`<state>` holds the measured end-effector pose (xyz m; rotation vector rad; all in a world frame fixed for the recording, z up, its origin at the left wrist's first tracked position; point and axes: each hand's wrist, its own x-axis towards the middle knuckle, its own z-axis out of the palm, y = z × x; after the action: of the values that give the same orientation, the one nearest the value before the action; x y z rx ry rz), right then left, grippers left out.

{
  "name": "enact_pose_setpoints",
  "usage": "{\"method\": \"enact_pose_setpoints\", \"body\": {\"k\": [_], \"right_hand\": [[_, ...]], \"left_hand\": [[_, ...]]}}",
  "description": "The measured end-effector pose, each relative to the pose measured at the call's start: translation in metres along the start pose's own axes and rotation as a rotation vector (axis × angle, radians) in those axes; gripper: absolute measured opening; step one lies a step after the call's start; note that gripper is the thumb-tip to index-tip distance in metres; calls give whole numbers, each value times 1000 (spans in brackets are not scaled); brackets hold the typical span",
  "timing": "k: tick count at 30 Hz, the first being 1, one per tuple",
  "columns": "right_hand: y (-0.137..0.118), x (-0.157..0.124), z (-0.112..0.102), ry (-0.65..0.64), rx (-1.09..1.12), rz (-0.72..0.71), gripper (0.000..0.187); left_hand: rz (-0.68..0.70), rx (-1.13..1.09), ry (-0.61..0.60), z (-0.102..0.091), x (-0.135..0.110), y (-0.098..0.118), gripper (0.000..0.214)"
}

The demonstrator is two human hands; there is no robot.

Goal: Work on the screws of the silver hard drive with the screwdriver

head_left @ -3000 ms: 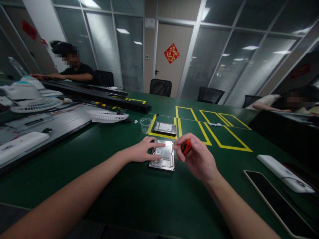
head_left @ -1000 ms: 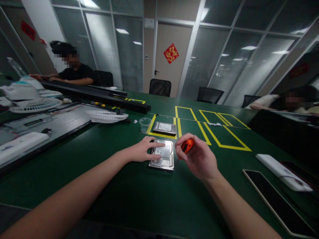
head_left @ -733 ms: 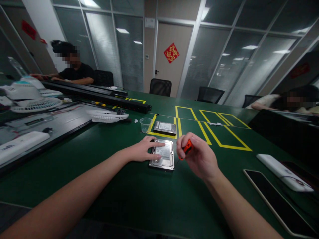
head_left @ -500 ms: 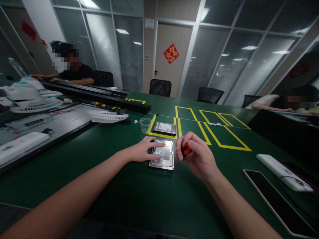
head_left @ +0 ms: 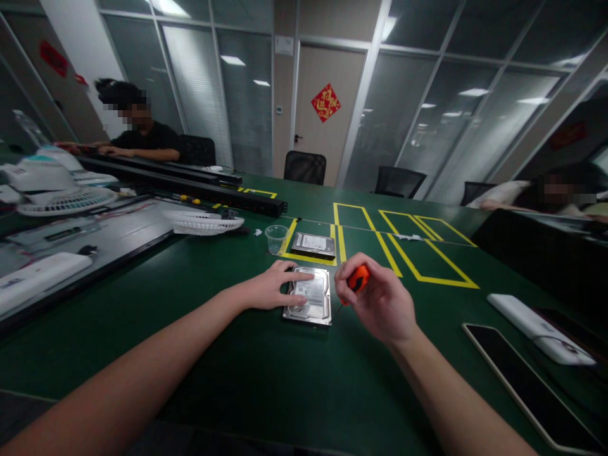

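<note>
A silver hard drive [head_left: 316, 292] lies flat on the green table in front of me. My left hand [head_left: 272, 286] rests across its left side, fingers spread, with the thumb and a fingertip on the top cover. In my right hand [head_left: 380, 297] is a screwdriver [head_left: 358, 278] with an orange and black handle, the fingers wrapped round it. Its thin shaft slants down to the drive's lower right corner; whether the tip sits in a screw is too small to tell. Behind, a second hard drive [head_left: 313, 245] lies inside a yellow tape outline.
A clear plastic cup [head_left: 277, 239] stands left of the second drive. On the right lie a phone-like black slab [head_left: 527, 386] and a white power strip [head_left: 541, 329]. Fan parts [head_left: 204, 221] and a large panel [head_left: 118, 231] fill the left. Two people sit farther off.
My right hand has turned slightly, showing more of the orange handle, and the screwdriver shaft leans a little differently. My left hand and both hard drives stay where they were.
</note>
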<state>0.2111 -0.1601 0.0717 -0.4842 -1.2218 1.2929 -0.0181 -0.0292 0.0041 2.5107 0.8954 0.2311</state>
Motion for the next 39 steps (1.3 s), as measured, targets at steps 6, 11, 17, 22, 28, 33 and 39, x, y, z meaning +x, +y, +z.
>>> {"method": "enact_pose_setpoints", "body": {"k": [6, 11, 17, 22, 28, 33, 39], "right_hand": [[0, 0, 1, -36, -27, 4, 29], [2, -1, -1, -42, -39, -21, 14], [2, -2, -1, -27, -38, -2, 9], [2, -2, 0, -12, -39, 6, 17], [-1, -1, 0, 7, -19, 25, 32], [0, -1, -2, -19, -16, 29, 17], [3, -1, -4, -16, -45, 5, 10]], "left_hand": [[16, -6, 10, 1, 0, -1, 71], [33, -12, 41, 5, 1, -6, 71], [44, 4, 45, 6, 2, -6, 69], [42, 4, 33, 4, 1, -4, 69], [28, -8, 24, 3, 1, -3, 71], [38, -10, 32, 5, 1, -5, 71], [38, -11, 37, 5, 2, -6, 72]]}}
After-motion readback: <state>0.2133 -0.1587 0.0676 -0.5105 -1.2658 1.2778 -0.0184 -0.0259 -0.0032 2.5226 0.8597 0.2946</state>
